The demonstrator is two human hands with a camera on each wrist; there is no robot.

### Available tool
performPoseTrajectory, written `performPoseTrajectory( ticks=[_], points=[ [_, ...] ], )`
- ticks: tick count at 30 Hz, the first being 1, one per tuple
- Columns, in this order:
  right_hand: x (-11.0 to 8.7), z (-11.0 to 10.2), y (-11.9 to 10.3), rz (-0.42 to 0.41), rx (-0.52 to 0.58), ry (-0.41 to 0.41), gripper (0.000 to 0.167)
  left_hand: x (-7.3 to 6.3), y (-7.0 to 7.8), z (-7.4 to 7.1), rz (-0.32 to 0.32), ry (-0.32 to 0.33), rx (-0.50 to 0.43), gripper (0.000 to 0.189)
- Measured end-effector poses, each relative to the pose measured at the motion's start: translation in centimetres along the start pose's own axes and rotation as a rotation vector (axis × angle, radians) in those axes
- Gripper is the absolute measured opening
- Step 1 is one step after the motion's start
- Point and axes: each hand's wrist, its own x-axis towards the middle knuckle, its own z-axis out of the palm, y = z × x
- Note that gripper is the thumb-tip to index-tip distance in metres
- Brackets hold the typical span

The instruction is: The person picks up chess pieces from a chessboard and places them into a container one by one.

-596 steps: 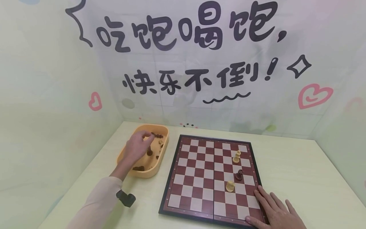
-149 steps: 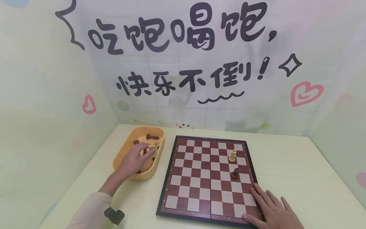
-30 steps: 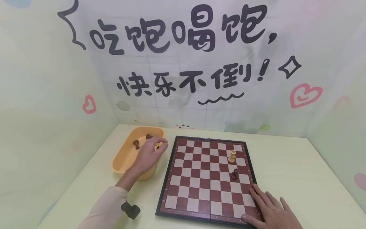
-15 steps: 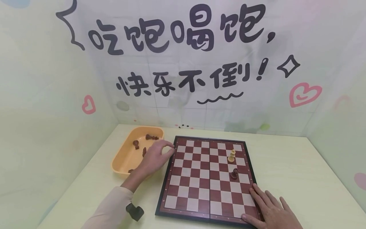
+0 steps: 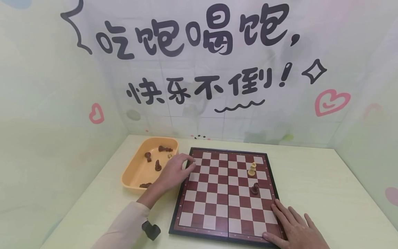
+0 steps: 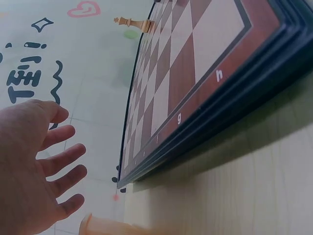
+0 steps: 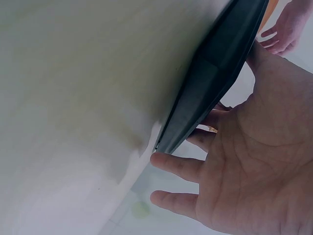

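Note:
My left hand (image 5: 174, 171) hovers by the left edge of the chessboard (image 5: 214, 193), thumb and fingers apart. In the left wrist view that hand (image 6: 29, 161) has spread, gently bent fingers with nothing between them. My right hand (image 5: 300, 226) rests at the board's near right corner, thumb on the border and fingers along the side edge; the right wrist view shows its palm (image 7: 259, 156) beside the dark board edge (image 7: 215, 68). On the right half of the board stand a light chess piece (image 5: 251, 169) with a tall shape and a dark chess piece (image 5: 255, 188).
A shallow orange tray (image 5: 138, 169) sits left of the board. Lying in it are several dark chess pieces (image 5: 158, 165) and a light piece (image 5: 169, 156), partly hidden by the tray wall. A printed cloth backdrop (image 5: 199, 117) rises behind the pale table (image 5: 314, 173).
The light piece nearest me has left the board since the oldest frame; later my left hand had a light piece at the tray. Emptied, that hand has moved right to the board's edge.

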Motion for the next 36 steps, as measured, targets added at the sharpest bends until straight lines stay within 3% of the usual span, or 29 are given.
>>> performPoseTrajectory(
  ticks=[16, 28, 36],
  points=[
    [0.1, -0.3, -0.2, 0.008, 0.006, -0.020, 0.095, 0.4, 1.3, 1.1, 0.033, -0.042, -0.011, 0.024],
    [0.1, -0.5, -0.3, 0.016, 0.014, -0.040, 0.096, 0.3, 1.9, 1.9, 0.006, -0.073, 0.033, 0.024],
    [0.0, -0.3, -0.2, 0.005, 0.005, -0.006, 0.095, 0.1, 1.9, 2.4, 0.024, -0.103, 0.013, 0.023]
  ],
)
